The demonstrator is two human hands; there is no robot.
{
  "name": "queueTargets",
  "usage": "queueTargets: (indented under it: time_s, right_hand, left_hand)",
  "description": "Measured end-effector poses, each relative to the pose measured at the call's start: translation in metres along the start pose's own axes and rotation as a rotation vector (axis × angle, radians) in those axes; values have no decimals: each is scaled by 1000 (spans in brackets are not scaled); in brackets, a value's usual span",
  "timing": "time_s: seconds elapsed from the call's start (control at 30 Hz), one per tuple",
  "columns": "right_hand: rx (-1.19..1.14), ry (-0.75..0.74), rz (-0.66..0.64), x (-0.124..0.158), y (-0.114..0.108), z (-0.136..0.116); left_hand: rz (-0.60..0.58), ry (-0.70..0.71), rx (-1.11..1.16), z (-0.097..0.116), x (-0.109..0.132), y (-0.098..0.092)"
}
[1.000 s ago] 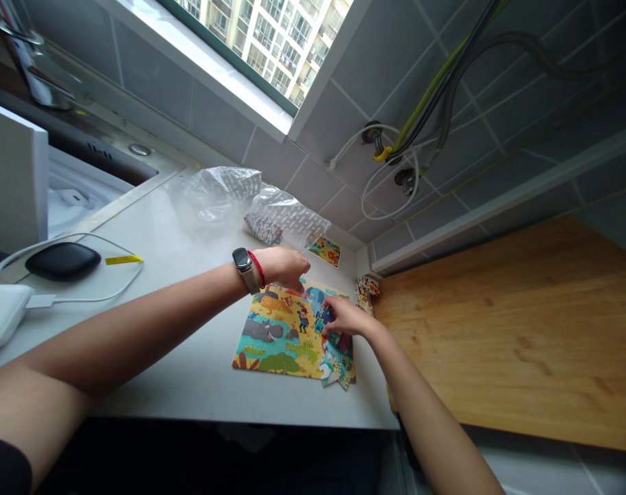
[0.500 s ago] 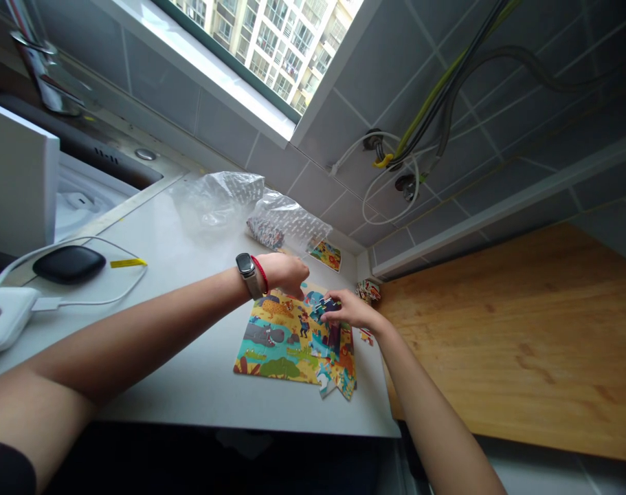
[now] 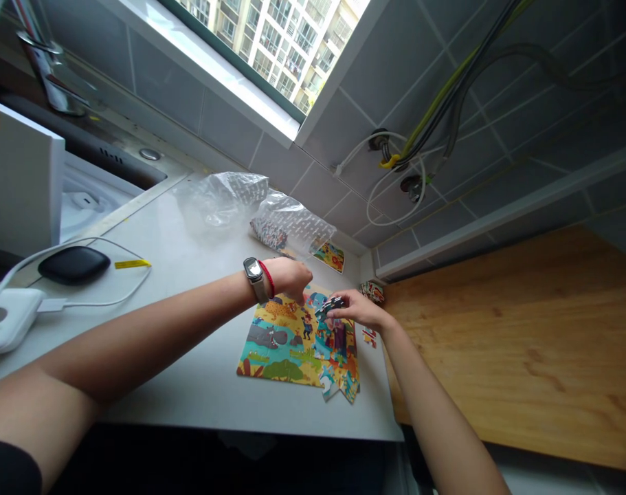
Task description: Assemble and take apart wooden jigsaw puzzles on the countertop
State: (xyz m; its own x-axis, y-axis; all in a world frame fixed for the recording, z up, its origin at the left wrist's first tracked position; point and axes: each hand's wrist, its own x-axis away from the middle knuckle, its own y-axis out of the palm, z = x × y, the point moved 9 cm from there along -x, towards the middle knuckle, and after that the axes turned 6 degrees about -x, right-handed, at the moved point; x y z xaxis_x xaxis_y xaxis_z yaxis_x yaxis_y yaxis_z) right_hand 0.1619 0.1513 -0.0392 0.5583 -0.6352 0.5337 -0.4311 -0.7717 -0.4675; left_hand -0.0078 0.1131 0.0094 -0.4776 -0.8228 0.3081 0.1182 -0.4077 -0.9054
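A jigsaw puzzle of cartoon animals, with a hippo and a leopard, lies partly assembled on the white countertop. My right hand pinches a dark blue puzzle piece just above the puzzle's upper right part. My left hand, with a watch and red cord on the wrist, curls down at the puzzle's top edge. Its fingers hide whatever lies under them. Loose pieces overlap at the puzzle's lower right corner.
A printed picture card and a clear plastic bag of pieces lie beyond the puzzle. Small pieces sit near the wooden board. A black pouch, white charger and cable lie to the left.
My right hand has lifted the dark piece slightly off the puzzle, and its fingers are straighter. The view has drifted a little, and my left hand has hardly moved.
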Motion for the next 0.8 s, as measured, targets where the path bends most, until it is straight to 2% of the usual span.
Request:
queueTargets:
  time_s: [0.13, 0.23, 0.4, 0.8]
  right_hand:
    - [406, 98, -11, -1, 3, 15]
    - [576, 129, 29, -1, 4, 18]
    - [681, 139, 105, 1, 5, 12]
    - [738, 162, 127, 5, 18, 8]
  left_hand:
    - [2, 6, -10, 1, 0, 1]
    - [17, 5, -3, 0, -1, 2]
    - [-3, -3, -23, 1, -1, 4]
    - [-29, 7, -28, 1, -2, 5]
